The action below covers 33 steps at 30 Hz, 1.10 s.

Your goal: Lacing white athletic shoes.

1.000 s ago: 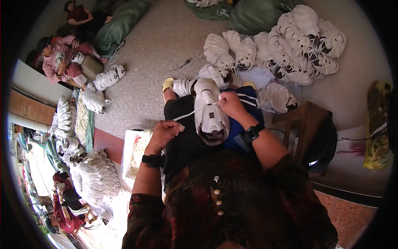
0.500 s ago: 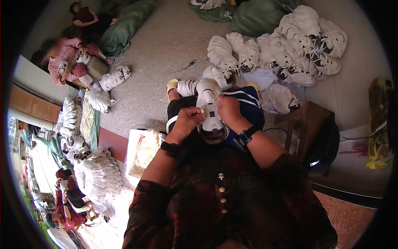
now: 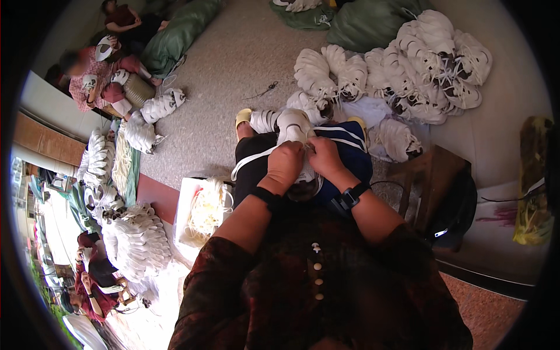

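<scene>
A white shoe upper (image 3: 293, 123) lies lengthwise over my lap, its dark opening toward me. My left hand (image 3: 283, 166) is closed over the middle of the upper, fingers curled in. A white shoelace (image 3: 255, 158) reaches that hand from across my left thigh. Right beside it, my right hand (image 3: 324, 156) pinches at the upper's right edge, the fingertips of both hands nearly meeting. What the right fingers grip is too small to make out. More white lace-like bands (image 3: 343, 139) cross the blue cloth on my right thigh. My hands cover the middle of the upper.
Bundled white uppers (image 3: 402, 76) are heaped at the far right. A white box of pale laces (image 3: 204, 213) stands at my left, near more stacked uppers (image 3: 137, 242). A brown wooden stool (image 3: 429, 181) is at my right. Other people (image 3: 93, 81) sit at the left with shoe parts.
My left hand has moved right and up over the upper, beside my right hand, and closed into a fist. The white lace now stretches across my left thigh. My right hand has barely moved.
</scene>
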Each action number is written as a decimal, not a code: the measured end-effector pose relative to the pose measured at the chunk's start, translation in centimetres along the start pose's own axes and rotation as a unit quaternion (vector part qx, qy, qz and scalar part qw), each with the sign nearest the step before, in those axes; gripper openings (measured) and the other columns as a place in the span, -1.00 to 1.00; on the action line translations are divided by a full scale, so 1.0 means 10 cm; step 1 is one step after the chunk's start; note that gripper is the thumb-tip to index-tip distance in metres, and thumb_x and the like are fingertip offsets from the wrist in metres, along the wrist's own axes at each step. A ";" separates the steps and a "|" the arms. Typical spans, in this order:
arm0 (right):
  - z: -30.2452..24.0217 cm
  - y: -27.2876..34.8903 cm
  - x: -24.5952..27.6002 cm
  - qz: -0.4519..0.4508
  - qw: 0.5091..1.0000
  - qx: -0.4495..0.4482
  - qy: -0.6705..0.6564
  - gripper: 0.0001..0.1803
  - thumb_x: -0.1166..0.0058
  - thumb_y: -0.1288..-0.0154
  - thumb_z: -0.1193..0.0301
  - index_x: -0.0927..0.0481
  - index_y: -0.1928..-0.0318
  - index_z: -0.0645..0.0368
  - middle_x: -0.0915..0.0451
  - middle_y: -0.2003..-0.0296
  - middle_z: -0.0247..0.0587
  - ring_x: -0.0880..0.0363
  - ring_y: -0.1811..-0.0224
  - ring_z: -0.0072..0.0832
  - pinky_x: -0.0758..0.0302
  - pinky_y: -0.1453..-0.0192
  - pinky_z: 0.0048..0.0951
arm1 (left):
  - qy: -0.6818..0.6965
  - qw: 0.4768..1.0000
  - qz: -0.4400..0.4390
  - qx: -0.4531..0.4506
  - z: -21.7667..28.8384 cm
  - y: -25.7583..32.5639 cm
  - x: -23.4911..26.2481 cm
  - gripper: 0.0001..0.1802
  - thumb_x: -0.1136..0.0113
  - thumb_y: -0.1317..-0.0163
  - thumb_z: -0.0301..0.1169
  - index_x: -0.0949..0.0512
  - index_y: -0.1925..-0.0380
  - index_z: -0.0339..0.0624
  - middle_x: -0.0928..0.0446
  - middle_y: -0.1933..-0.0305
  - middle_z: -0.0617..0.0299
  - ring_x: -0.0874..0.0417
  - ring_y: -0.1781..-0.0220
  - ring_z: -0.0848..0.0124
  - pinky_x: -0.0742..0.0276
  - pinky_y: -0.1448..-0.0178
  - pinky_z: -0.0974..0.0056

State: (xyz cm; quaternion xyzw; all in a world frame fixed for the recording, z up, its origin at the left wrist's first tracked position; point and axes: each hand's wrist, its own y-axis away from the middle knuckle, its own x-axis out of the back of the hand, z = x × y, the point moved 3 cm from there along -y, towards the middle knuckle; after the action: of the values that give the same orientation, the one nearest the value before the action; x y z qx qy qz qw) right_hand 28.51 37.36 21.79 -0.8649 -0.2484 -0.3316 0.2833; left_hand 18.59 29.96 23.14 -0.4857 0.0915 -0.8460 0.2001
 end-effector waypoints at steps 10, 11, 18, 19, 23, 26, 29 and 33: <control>0.11 0.02 -0.06 0.039 0.991 -0.027 -0.123 -0.93 -0.01 0.15 0.57 -0.52 0.54 0.21 -0.50 0.58 0.03 -0.49 0.44 0.01 -0.42 0.35 -0.13 | -0.162 0.985 -0.039 -0.047 0.14 -0.03 -0.09 -0.90 -0.01 -0.02 -0.44 -0.50 0.53 -0.20 -0.52 0.47 0.03 -0.62 0.47 0.19 -0.53 0.44 0.19; 0.11 0.02 -0.06 0.037 0.990 -0.039 -0.134 -0.94 -0.02 0.17 0.57 -0.52 0.55 0.22 -0.49 0.60 0.03 -0.48 0.45 0.00 -0.42 0.36 -0.13 | -0.161 0.985 -0.036 -0.045 0.15 -0.04 -0.07 -0.90 -0.01 -0.02 -0.44 -0.50 0.53 -0.20 -0.52 0.47 0.03 -0.62 0.47 0.19 -0.53 0.44 0.19; 0.00 0.05 0.03 0.060 0.998 -0.013 -0.025 -0.95 -0.07 0.15 0.55 -0.48 0.60 0.17 -0.48 0.61 -0.07 -0.48 0.49 -0.10 -0.41 0.41 -0.20 | -0.035 0.989 -0.141 -0.017 0.15 0.47 0.44 -0.94 -0.10 0.05 -0.51 -0.52 0.53 -0.23 -0.54 0.51 0.04 -0.60 0.47 0.16 -0.50 0.40 0.19; -0.02 0.03 0.02 0.054 0.998 -0.006 -0.022 -0.95 -0.07 0.15 0.55 -0.48 0.60 0.17 -0.48 0.61 -0.07 -0.48 0.49 -0.10 -0.41 0.41 -0.20 | 0.023 0.983 -0.182 -0.008 0.08 0.57 0.47 -0.95 -0.13 0.04 -0.52 -0.54 0.52 -0.24 -0.55 0.55 0.09 -0.60 0.50 0.22 -0.49 0.41 0.23; -0.27 -0.05 0.01 0.010 0.991 0.104 -0.080 -0.94 -0.08 0.09 0.55 -0.48 0.58 0.16 -0.49 0.54 -0.05 -0.48 0.45 -0.09 -0.41 0.40 -0.18 | 0.432 0.845 -0.169 0.268 -0.29 0.59 0.55 -0.96 -0.21 -0.04 -0.51 -0.55 0.51 -0.22 -0.47 0.60 0.40 -0.38 0.63 0.64 -0.25 0.54 0.53; -0.29 -0.10 -0.12 -0.073 0.991 0.105 -0.033 -0.95 -0.10 0.09 0.54 -0.49 0.56 0.16 -0.49 0.53 -0.04 -0.48 0.44 -0.08 -0.42 0.37 -0.17 | 0.571 0.731 -0.105 0.359 -0.48 0.50 0.56 -0.96 -0.18 -0.05 -0.56 -0.55 0.47 -0.20 -0.45 0.60 0.40 -0.31 0.62 0.71 -0.14 0.57 0.57; -0.29 -0.10 -0.16 -0.089 0.992 0.087 -0.012 -0.93 -0.12 0.10 0.53 -0.52 0.50 0.17 -0.50 0.51 -0.03 -0.48 0.42 -0.07 -0.41 0.33 -0.16 | 0.603 0.714 0.039 0.353 -0.64 0.43 0.48 -0.99 -0.17 -0.06 -0.54 -0.56 0.48 -0.21 -0.46 0.59 0.41 -0.31 0.61 0.71 -0.15 0.57 0.57; -0.27 -0.07 -0.19 -0.073 0.993 0.097 -0.003 -0.83 -0.15 0.12 0.54 -0.54 0.40 0.20 -0.50 0.45 -0.02 -0.48 0.35 -0.05 -0.41 0.25 -0.16 | 0.576 0.758 0.031 0.305 -0.60 0.28 0.35 -0.96 -0.17 -0.08 -0.53 -0.55 0.51 -0.16 -0.47 0.58 0.42 -0.34 0.62 0.69 -0.20 0.56 0.57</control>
State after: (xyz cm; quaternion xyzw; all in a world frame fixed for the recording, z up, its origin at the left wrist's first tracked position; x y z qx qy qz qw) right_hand 25.62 35.64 22.36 -0.8141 -0.3426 -0.3233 0.3397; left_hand 12.54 25.74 21.82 0.1833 -0.0581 -0.9426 0.2729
